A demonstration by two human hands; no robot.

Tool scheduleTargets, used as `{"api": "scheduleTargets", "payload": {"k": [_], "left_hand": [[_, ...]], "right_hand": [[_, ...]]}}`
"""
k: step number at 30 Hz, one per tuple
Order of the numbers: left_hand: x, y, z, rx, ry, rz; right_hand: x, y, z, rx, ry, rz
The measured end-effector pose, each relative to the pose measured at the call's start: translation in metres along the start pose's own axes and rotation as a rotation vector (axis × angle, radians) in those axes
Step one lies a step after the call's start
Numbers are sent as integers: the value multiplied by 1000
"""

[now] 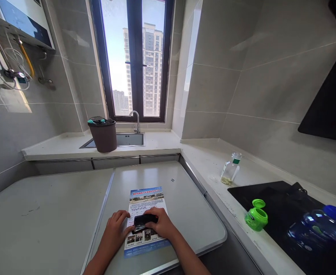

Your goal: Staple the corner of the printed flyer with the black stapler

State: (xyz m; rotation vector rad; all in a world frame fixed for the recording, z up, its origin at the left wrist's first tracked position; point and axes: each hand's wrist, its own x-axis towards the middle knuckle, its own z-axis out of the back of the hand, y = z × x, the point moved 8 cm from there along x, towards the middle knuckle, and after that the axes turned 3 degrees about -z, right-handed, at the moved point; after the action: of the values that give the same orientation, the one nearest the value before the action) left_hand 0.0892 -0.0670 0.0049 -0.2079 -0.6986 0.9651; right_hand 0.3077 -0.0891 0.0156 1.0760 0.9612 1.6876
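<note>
A black stapler lies over a printed flyer on a pale board. Its upper arm stands apart from its base, and a silver strip shows between them. My right hand is closed round the stapler's right end, thumb on the near side and fingers over the far side. At the other end, my left hand has its thumb against the stapler's tip. The left fingers are curled by the flyer's left edge, their undersides hidden. Two small dark strips, perhaps staples, rest on the board beyond the flyer.
The white board meets a counter along its back and right. A brown bin stands before the sink. On the right are a glass jar, an open green tub and a blue-lidded container.
</note>
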Motion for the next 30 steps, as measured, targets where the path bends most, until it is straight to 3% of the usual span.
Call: {"api": "scheduleTargets", "payload": {"k": [4,6,8,15,30], "left_hand": [[-19,32,9,224,-73,62],[-29,50,12,358,-88,155],[-35,59,8,433,-56,204],[-36,57,-2,516,-9,211],[-35,47,7,513,35,205]], "right_hand": [[0,-5,0,-11,-7,-28],[0,-7,0,-22,-7,-35],[-1,-9,1,-45,-16,-38],[-5,-10,9,-121,-42,-24],[-10,12,-3,-296,25,158]]}}
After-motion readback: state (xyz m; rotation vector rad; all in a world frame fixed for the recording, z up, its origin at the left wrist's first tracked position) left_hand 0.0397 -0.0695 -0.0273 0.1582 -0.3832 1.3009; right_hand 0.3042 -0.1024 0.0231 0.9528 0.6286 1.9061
